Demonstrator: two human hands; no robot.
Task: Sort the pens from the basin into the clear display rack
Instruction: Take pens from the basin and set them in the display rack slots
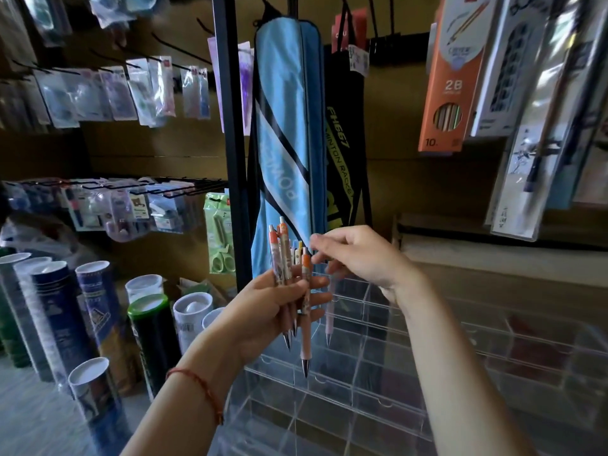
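My left hand [263,307] grips a bundle of several pens [284,255], with orange and patterned barrels, clickers up and metal tips pointing down. One pen [306,340] hangs lower than the others. My right hand [362,258] is just right of the bundle's tops and pinches a single pale pink pen [330,311], which hangs tip down. Both hands hover over the upper left part of the clear display rack [427,357], whose many transparent compartments fill the lower right. The basin is out of view.
A blue racket bag [286,126] and a black one [345,143] hang behind the hands beside a black post [233,126]. Several shuttlecock tubes [95,307] stand at lower left. Packaged stationery hangs on hooks, including an orange pencil box [454,77].
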